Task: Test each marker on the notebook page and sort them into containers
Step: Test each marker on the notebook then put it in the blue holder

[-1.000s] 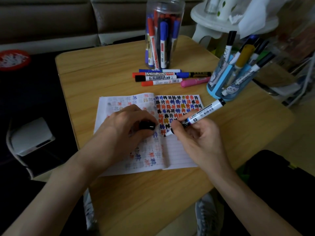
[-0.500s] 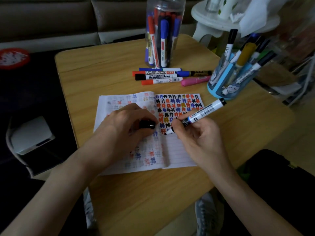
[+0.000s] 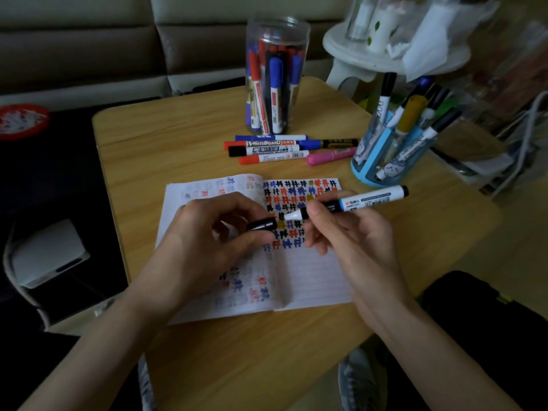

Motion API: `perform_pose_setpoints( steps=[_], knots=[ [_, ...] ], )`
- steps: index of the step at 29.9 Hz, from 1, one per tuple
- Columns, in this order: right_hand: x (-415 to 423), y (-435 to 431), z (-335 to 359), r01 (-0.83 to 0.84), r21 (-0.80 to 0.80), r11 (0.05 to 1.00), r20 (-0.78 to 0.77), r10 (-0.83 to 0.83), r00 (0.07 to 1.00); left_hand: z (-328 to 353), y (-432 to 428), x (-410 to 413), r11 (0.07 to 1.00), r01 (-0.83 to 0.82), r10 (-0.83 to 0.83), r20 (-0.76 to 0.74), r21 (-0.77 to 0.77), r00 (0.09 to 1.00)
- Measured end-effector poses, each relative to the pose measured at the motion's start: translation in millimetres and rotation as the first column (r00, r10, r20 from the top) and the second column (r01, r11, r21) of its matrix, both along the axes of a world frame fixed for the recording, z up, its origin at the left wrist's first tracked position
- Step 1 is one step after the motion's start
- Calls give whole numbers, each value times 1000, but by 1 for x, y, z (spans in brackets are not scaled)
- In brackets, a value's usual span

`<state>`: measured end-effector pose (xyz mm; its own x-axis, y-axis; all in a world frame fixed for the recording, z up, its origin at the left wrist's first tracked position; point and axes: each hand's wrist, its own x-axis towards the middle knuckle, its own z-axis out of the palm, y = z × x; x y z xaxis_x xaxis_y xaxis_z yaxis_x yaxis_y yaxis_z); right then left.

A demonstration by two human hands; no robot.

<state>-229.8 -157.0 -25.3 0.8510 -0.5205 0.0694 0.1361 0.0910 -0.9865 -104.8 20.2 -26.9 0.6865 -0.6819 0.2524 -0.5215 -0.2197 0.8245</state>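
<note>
I see my left hand [image 3: 207, 235] pinch the black cap [image 3: 262, 225]. My right hand [image 3: 350, 235] grips the open marker [image 3: 364, 201]. Its tip is just beside the cap, over the notebook [image 3: 314, 280] in the middle of the table [image 3: 178, 137]. Loose markers [image 3: 272, 149] lie near the far edge.

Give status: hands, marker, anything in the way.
Left hand grips black cap. Right hand pinches uncapped marker, tip pointing at cap, over notebook page. Nothing between tip and cap.
</note>
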Motion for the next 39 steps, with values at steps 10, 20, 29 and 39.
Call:
perform_pose_setpoints(
  steps=[10,20,29,39],
  knots=[
    [-1,-2,4,-49,-87,995,51,53,997,5,-6,-8,999,0,-3,-64,-43,998],
    [-4,-4,7,-139,-100,985,-12,139,990,2,-7,-9,1000,-1,3,120,-13,993],
    [-3,-7,9,-76,-62,995,-7,75,997,2,-9,-12,999,-32,32,114,-2,993],
    [-3,-5,7,-79,-83,993,45,83,996,3,-12,-19,993,-86,93,88,-78,992]
  ],
)
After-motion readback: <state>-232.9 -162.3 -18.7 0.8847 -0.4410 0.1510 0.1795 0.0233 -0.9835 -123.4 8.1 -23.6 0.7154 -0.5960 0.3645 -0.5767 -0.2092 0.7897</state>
